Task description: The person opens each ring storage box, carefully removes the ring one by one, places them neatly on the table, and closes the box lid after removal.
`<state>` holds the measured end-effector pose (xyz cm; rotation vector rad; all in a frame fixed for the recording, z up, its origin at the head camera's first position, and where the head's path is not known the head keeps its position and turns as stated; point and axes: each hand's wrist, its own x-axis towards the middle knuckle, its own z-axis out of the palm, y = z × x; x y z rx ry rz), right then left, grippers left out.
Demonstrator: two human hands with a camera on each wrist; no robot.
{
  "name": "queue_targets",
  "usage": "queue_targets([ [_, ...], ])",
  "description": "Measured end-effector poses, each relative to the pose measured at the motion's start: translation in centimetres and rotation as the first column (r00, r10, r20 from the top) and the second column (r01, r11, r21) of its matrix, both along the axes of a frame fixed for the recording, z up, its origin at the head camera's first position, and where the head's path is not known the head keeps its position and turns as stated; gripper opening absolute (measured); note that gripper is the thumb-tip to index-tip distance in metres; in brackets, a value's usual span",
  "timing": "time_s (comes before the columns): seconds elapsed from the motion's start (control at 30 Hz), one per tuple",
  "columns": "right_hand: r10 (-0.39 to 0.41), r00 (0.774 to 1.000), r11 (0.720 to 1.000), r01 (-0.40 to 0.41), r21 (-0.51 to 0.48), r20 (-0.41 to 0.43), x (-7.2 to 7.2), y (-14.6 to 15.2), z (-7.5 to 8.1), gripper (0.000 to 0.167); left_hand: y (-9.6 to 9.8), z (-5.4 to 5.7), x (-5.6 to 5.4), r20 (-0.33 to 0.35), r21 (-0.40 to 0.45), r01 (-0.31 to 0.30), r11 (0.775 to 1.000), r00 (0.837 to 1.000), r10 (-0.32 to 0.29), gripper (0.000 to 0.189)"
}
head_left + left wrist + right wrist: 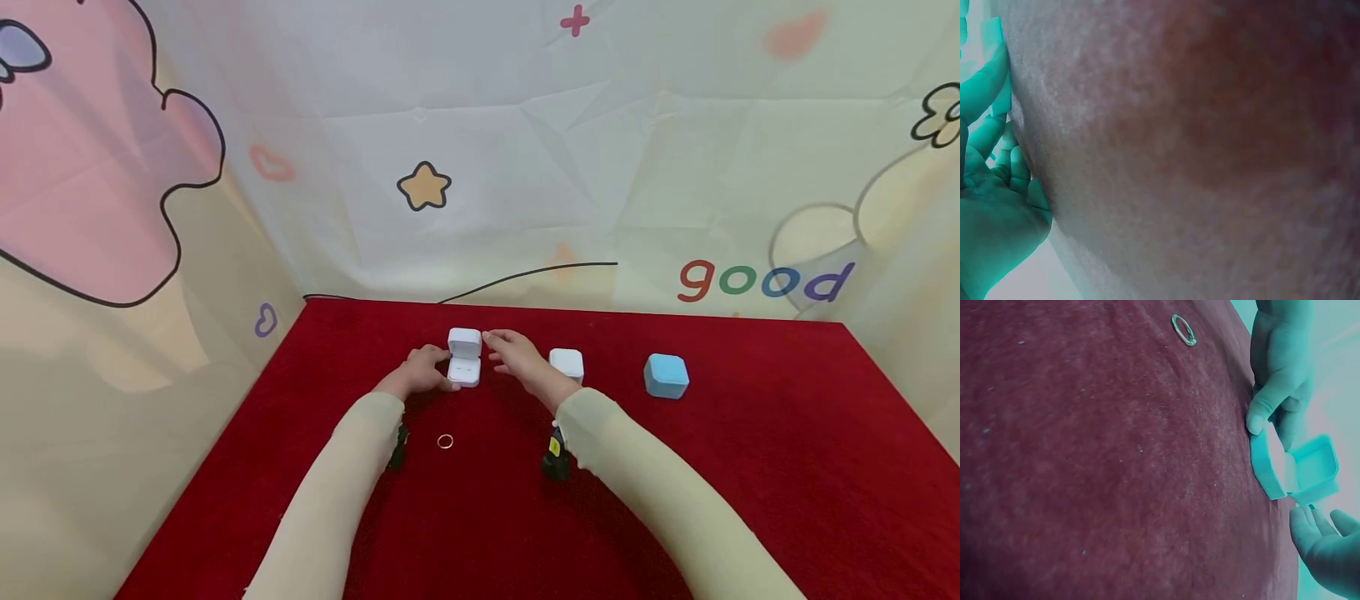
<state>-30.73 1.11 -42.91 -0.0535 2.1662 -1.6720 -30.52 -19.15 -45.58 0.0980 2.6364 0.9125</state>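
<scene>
A small white ring box (464, 372) stands on the red cloth with its lid raised and a slotted white insert inside. My left hand (422, 372) grips its base from the left; in the right wrist view, the thumb (1257, 420) lies at one corner of the box (1266, 464). My right hand (519, 357) is at the right of the raised lid, its loosely bent fingers holding nothing and the fingertips close to the lid's edge. Nearer to me a thin ring (446, 442) lies flat on the cloth. The left wrist view is mostly blurred cloth, with a hand (1004, 219) at its left edge.
A closed white box (567, 363) stands behind my right wrist, partly covered by it. Farther right is a closed light blue box (666, 376). The red cloth (765, 467) ends at a printed curtain (525, 183) at the back and left.
</scene>
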Motion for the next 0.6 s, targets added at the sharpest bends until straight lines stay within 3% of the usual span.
queue_targets([
  [0.6, 0.082, 0.994, 0.995, -0.077, -0.064, 0.066, -1.3, -0.5, -0.5, 0.064, -0.1, -0.1, -0.2, 0.005, 0.012, 0.017, 1.000, 1.000, -0.017, 0.070],
])
